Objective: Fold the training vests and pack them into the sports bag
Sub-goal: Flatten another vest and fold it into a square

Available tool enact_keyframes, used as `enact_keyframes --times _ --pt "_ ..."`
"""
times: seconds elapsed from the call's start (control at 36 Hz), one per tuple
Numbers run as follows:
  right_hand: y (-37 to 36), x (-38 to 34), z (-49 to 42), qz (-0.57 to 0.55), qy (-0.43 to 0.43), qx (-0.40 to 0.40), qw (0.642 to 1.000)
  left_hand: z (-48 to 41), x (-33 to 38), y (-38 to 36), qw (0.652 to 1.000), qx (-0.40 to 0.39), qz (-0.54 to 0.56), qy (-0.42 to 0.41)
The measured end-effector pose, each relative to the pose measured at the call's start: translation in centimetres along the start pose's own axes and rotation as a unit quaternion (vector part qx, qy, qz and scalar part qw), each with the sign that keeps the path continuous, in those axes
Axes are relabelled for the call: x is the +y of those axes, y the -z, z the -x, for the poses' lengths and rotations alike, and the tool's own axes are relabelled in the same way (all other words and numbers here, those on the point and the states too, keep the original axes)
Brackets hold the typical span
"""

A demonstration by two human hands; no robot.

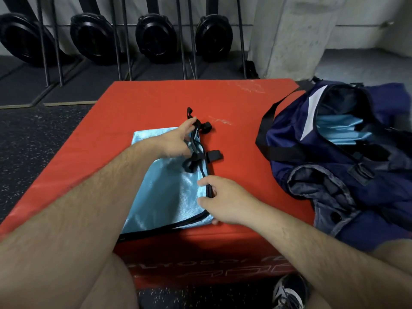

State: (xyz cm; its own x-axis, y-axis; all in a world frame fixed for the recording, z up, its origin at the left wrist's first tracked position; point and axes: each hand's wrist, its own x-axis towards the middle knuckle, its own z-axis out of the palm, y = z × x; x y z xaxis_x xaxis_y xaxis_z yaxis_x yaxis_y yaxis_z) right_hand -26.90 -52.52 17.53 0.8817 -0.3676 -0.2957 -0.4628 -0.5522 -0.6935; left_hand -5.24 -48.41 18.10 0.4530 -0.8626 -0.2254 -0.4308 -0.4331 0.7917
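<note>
Surface: red padded box (145, 103) standing on a dark speckled gym floor (33, 134), with white scuff marks on its far part.
Vest: light blue vest (169, 197), shiny with black binding, lies folded flat on the near left part of the box; its near edge reaches the front edge of the box.
Straps: black straps (214, 155) stick out from the right edge of the vest onto the red surface.
Left hand: left hand (176, 141) reaches across the vest to its far right corner, fingers curled into the bundle of straps and holding it.
Right hand: right hand (223, 201) is at the same edge, nearer to the person, thumb and fingers pinching the black binding.
Bag: navy sports bag (334, 175) sits on the right part of the box, apart from the vest, with its mouth open.
Inside the bag: folded blue vests (341, 130) are visible.
Behind: black weight plates (153, 39) on a rack, and a concrete pillar (289, 36).
Below: a sneaker (289, 293) on the floor by the front of the box.
</note>
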Motion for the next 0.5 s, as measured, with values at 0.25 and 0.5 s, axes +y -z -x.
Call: enact_keyframes --times 0.25,0.5 --pt "0.2 0.1 -0.1 0.0 0.005 -0.006 1.0 0.1 0.8 -0.2 0.991 0.054 -0.052 -0.109" --pt "-0.2 0.2 -0.2 -0.005 -0.004 0.004 1.0 -0.4 0.4 -2.5 0.936 0.105 -0.33 -0.063"
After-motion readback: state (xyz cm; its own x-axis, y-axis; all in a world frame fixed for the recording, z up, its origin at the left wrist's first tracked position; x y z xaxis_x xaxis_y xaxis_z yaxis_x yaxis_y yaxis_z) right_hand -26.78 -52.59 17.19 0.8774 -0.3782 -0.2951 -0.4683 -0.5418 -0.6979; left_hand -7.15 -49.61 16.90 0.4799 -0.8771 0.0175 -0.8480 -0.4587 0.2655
